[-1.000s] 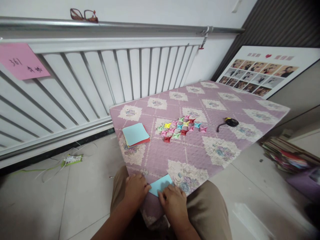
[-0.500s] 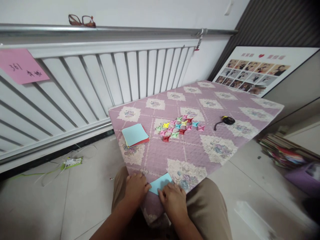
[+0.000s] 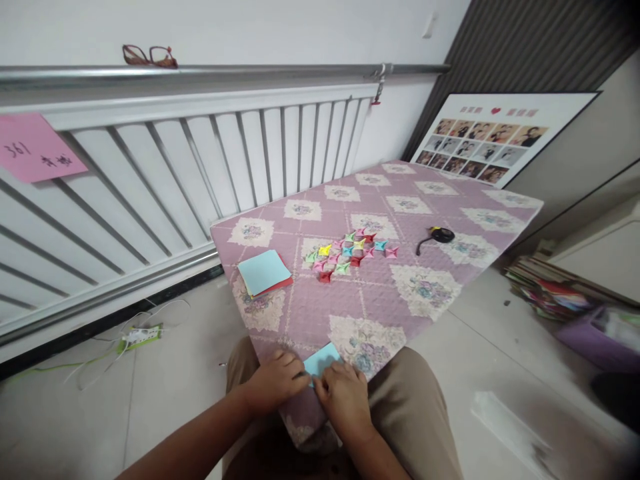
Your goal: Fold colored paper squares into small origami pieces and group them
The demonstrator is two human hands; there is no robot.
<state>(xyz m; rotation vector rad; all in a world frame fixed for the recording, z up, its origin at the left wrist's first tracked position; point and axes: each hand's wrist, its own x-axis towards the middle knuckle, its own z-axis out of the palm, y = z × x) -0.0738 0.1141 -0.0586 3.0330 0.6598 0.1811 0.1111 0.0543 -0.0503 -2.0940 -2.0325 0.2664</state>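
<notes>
A light blue sheet of paper [image 3: 321, 358], apparently folded, lies at the near corner of the cloth-covered table. My left hand [image 3: 281, 381] is at its left edge, fingers bent and thumb close to the near side. Over the sheet's lower right part, my right hand [image 3: 344, 395] presses with curled fingers and hides that portion. Both hands are closed on the paper. Farther up the table sit several small folded paper stars [image 3: 347, 252] in pink, red, green, yellow and blue. To their left is a stack of coloured paper [image 3: 264, 272], light blue on top.
A black tape measure [image 3: 442, 235] lies toward the table's right side. The floral tablecloth [image 3: 370, 300] covers the tabletop. Behind stands a white radiator [image 3: 280, 147] with glasses [image 3: 150, 56] on the pipe above. A power strip [image 3: 142, 337] with cables is on the floor at left.
My left hand has moved right, onto the paper's left edge, covering more of it. My right hand stays over the paper. The camera view has shifted slightly.
</notes>
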